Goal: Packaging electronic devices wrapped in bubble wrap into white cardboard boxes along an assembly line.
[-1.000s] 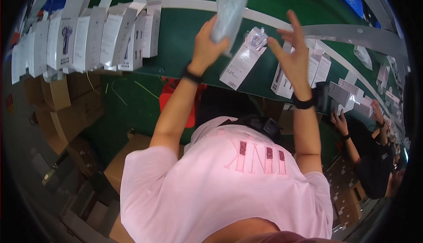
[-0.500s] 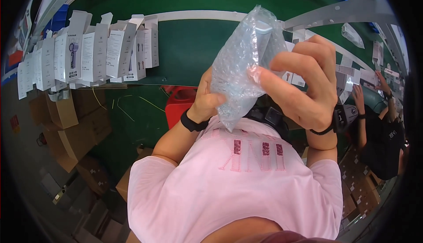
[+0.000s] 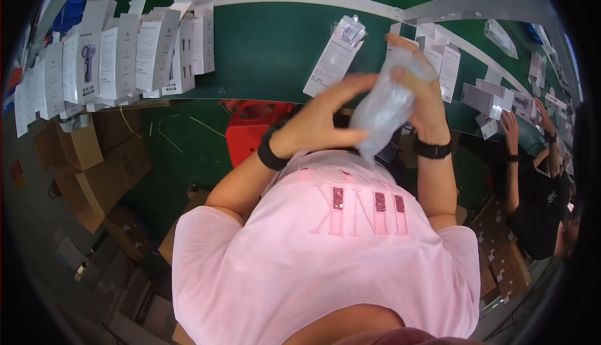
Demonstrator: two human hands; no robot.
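A translucent bubble-wrap bag (image 3: 380,119) is held upright but tilted in front of my chest, and whatever it wraps is hard to make out. My right hand (image 3: 427,104) is closed around its upper right side. At its lower left is my left hand (image 3: 316,118), open, with thumb and fingers spread; the thumb tip overlaps the bag's lower end, and contact cannot be judged. Just beyond the hands, a white carton (image 3: 332,66) lies on the green table (image 3: 263,51). A clear-wrapped item (image 3: 350,30) shows at the carton's far end.
A row of white printed boxes (image 3: 150,54), many with raised flaps, stands at the left. More white boxes (image 3: 449,72) lie to the right, near a co-worker's hands (image 3: 510,129). A red stool (image 3: 250,133) and brown cartons (image 3: 97,182) are below the table.
The bag has moved lower and turned, with my right hand now around its side. My left hand has loosened from it and spread. The carton behind it has come into view.
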